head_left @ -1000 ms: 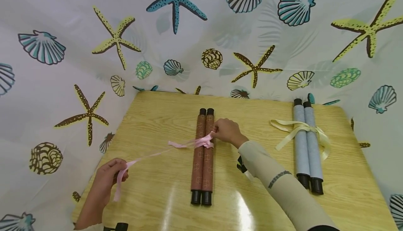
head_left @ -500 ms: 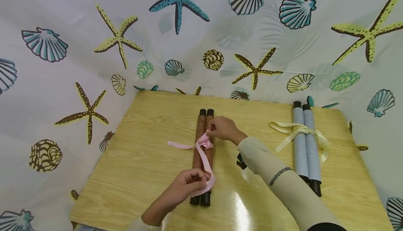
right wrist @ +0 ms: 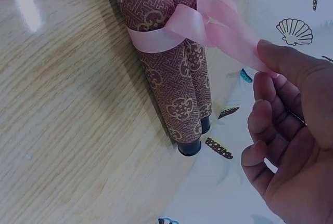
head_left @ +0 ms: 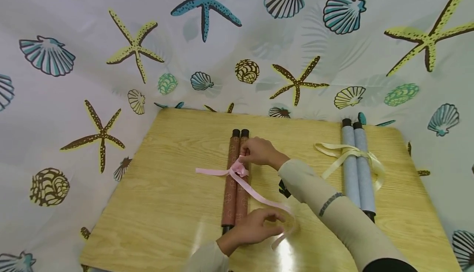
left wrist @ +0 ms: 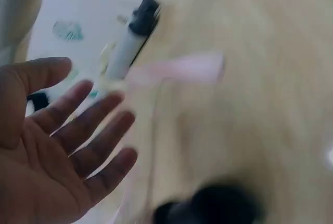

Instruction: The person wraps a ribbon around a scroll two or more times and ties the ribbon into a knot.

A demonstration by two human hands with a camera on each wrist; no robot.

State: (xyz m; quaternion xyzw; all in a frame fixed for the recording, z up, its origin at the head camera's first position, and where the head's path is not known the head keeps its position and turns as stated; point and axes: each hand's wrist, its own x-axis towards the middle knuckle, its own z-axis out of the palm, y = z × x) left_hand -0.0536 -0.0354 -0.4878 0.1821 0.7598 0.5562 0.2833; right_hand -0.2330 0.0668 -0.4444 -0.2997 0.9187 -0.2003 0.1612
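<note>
Two brown patterned scrolls (head_left: 228, 194) with black end knobs lie side by side on the wooden table, a pink ribbon (head_left: 212, 172) wrapped round their upper half. My right hand (head_left: 261, 150) pinches a loop of this ribbon between thumb and forefinger beside the knot. The right wrist view shows the pinched ribbon (right wrist: 229, 31) stretched from the scrolls (right wrist: 171, 94) to the fingertips. My left hand (head_left: 257, 225) is over the scrolls' near end, covering part of them. Its fingers are spread, the palm bare in the left wrist view (left wrist: 57, 151); a long ribbon tail (head_left: 268, 201) curves through the air just past it.
Two pale blue-grey scrolls (head_left: 349, 177), tied with a cream ribbon (head_left: 346, 153), lie at the table's right, partly behind my right sleeve (head_left: 333, 212). A white curtain (head_left: 222, 58) printed with shells and starfish surrounds the wooden table (head_left: 166, 206).
My left hand has swung from the far left rightward across the scrolls, carrying the ribbon tail, and has let it go. My right hand keeps its pinch and has barely moved.
</note>
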